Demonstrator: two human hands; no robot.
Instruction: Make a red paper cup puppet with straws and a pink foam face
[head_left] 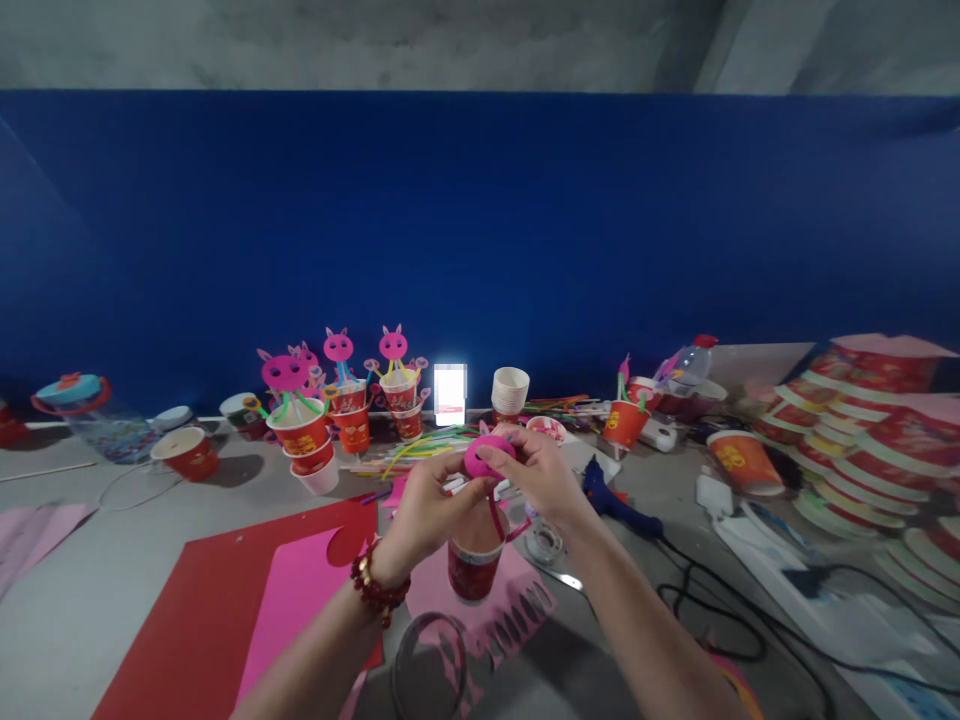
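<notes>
Between my two hands is a pink paper animal face [481,460] with small ears. My left hand [433,505] pinches its left side, and my right hand [546,478] has its fingers closed on the right side. Just below stands a red paper cup [474,578], upright, with a dark pink strip rising from it toward the face. Under the cup lies a light pink paper sheet [525,580] with a row of cut-out slots. A roll of clear tape [543,543] sits right of the cup, partly behind my right forearm.
Finished-looking cup figures with pink faces [285,372] stand at the back left. Red paper [195,600] and bright pink paper [292,590] lie front left. On the right are a blue glue gun [619,510], its cable, a power strip [787,570] and stacked red cups [862,440].
</notes>
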